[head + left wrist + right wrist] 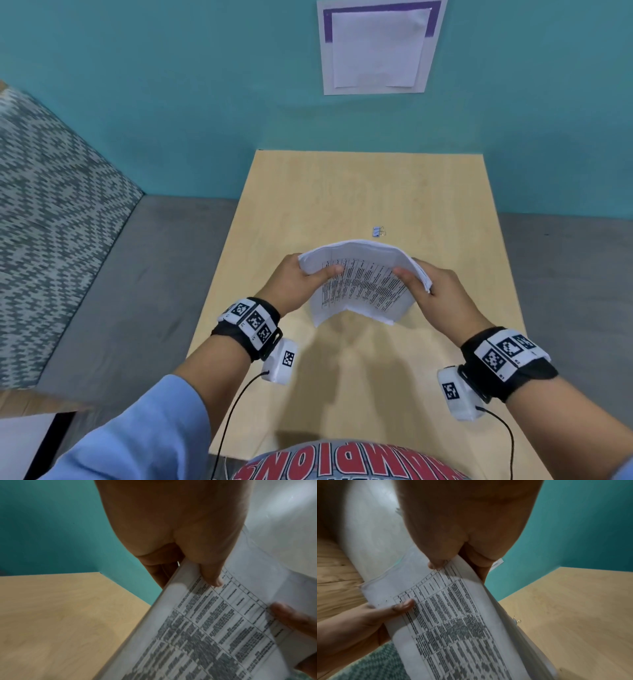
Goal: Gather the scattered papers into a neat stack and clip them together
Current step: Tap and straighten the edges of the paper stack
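Observation:
A stack of white papers printed with tables is held up above the wooden table, bowed upward in the middle. My left hand grips its left edge, thumb on the printed face. My right hand grips the right edge the same way. In the left wrist view the papers show under my left thumb. The right wrist view has the papers beneath my right thumb. A small binder clip lies on the table just beyond the stack, and the clip peeks out past the paper edge.
The table stands against a teal wall with a white sheet taped on it. A patterned grey sofa sits to the left over grey floor. Wrist camera cables hang below my arms.

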